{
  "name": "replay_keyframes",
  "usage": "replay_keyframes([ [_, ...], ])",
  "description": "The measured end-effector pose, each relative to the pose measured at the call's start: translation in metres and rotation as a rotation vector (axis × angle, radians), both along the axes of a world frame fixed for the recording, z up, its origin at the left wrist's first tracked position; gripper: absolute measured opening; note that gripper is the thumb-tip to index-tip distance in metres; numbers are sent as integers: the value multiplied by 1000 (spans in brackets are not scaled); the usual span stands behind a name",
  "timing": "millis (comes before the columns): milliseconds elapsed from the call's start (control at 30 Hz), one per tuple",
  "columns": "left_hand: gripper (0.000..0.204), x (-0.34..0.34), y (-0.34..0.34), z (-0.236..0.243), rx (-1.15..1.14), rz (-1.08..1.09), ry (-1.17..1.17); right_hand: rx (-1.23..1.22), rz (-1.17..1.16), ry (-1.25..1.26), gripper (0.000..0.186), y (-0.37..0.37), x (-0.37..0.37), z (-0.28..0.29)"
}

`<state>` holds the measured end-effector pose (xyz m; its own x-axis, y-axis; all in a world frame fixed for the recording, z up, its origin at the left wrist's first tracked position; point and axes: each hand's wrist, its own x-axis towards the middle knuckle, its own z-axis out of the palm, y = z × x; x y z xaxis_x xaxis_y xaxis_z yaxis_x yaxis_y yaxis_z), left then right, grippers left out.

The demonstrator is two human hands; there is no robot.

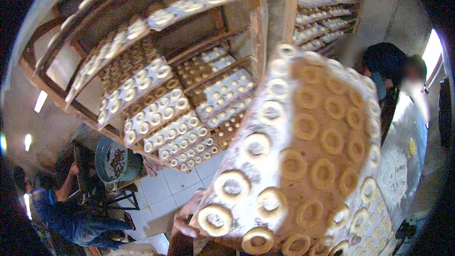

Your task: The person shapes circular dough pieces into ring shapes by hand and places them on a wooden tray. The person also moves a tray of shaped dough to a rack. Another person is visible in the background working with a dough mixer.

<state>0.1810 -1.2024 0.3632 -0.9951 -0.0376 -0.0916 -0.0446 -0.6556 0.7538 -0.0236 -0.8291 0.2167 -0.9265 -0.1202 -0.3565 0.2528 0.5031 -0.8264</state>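
Note:
A large board fills the middle and right of the head view, tilted up away from me. Rows of raw ring doughnuts lie on it; white flour coats its left side, and a brown tone covers the middle. At its lower left edge my left hand is closed on the board, fingers curled round the rim. My right hand does not show. Beneath the board's right edge, another tray of dough rings is partly visible.
A wooden rack at the left and centre carries boards of doughnuts and round dough pieces; a second rack stands behind. A floury table lies right, with a person near it. Another person sits lower left by a tub.

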Motion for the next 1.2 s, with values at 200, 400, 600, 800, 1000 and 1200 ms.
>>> replay_keyframes([
  [200,109,84,18,65,-71,438,-23,15,141,80,41,-34,1,28],
  [400,104,71,55,63,-225,625,89,-62,297,243,43,-77,-49,57],
  [600,99,34,82,25,-368,696,288,-153,464,452,44,-133,-99,94],
  [800,95,-22,51,-24,-281,780,292,-215,554,622,45,-207,-135,116],
  [1000,95,-33,35,-53,-227,739,461,-230,556,707,47,-236,-146,136],
  [1200,101,-45,32,-59,-157,732,497,-264,589,749,48,-258,-147,137],
])
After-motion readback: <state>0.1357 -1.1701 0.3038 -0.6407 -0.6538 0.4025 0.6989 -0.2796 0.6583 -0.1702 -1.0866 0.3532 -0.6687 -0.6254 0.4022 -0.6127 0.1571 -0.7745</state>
